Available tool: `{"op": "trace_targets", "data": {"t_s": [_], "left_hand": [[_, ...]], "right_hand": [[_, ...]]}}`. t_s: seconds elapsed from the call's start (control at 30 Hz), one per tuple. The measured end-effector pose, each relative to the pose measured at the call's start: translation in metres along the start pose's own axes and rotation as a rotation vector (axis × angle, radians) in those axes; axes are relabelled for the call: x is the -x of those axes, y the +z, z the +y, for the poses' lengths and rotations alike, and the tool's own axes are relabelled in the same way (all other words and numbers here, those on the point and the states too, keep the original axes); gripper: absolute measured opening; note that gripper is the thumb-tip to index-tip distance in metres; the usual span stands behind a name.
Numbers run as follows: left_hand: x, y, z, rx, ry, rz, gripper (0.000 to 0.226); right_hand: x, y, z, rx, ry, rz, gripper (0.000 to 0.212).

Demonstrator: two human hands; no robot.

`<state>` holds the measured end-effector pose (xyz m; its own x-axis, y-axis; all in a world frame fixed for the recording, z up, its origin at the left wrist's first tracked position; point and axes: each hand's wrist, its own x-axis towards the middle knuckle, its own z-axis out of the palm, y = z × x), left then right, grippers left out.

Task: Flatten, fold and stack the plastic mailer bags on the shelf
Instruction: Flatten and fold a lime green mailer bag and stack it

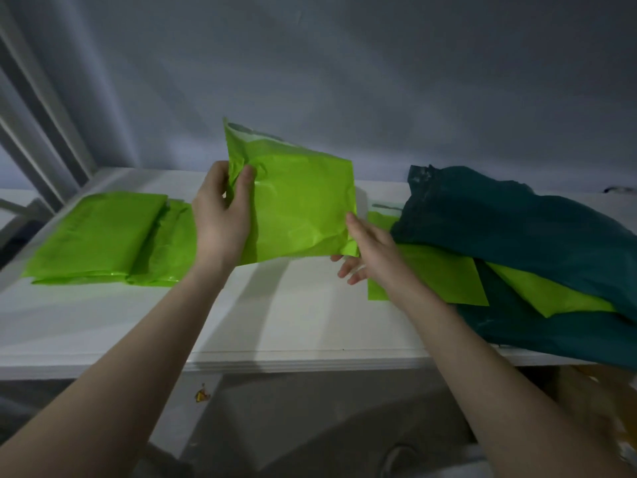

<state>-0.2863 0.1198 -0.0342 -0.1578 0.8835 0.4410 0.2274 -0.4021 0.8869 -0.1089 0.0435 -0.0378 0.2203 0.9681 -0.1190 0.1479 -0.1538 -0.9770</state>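
Head: mailer [300, 208] (crumpled) in left hand [220, 210]

The middle of the white shelf [275, 315] is bare, but a green bag [303, 208], held up by the left hand [220, 215] and right hand [368, 250], hangs over it. A folded green stack [100, 232] blocks the left, a messy bag pile [517, 236] the right.

We cannot tell whether our right hand [370, 251] pinches the held mailer [300, 208] at its corner. Right of that grip, teal bags [517, 229] run offscreen.
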Motion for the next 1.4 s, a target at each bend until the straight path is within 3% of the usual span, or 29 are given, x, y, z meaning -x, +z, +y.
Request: {"op": "trace_targets", "data": {"t_s": [0.2, 0.47, 0.63, 0.73, 1.0, 1.07, 1.17, 1.4], "left_hand": [[0.009, 0.001, -0.001, -0.152, 0.113, 0.022, 0.024], [0.004, 0.005, -0.002, -0.108, 0.086, 0.006, 0.023], [-0.003, 0.0, -0.006, -0.022, 0.047, -0.042, 0.021], [-0.006, -0.004, -0.006, 0.057, 0.005, -0.096, 0.008], [-0.003, -0.006, 0.002, 0.307, -0.249, -0.307, 0.011], [0.0, -0.003, 0.003, 0.317, -0.295, -0.385, 0.01], [0.006, 0.001, 0.004, 0.328, -0.372, -0.494, 0.014], [0.012, 0.007, 0.005, 0.298, -0.378, -0.514, 0.018]], "right_hand": [[-0.006, 0.002, 0.007, 0.007, -0.114, 0.168, 0.022], [-0.01, -0.001, 0.011, 0.19, -0.388, 0.357, 0.037], [-0.014, 0.0, 0.006, 0.24, -0.519, 0.344, 0.038], [-0.014, -0.004, 0.006, 0.241, -0.478, 0.27, 0.038], [-0.009, -0.018, -0.001, -0.117, -0.103, 0.085, 0.013], [-0.009, -0.017, -0.003, -0.205, -0.099, 0.097, 0.006], [-0.007, -0.015, -0.005, -0.276, -0.124, 0.132, 0.016], [-0.011, -0.016, -0.002, -0.156, -0.189, 0.289, 0.023]]}}
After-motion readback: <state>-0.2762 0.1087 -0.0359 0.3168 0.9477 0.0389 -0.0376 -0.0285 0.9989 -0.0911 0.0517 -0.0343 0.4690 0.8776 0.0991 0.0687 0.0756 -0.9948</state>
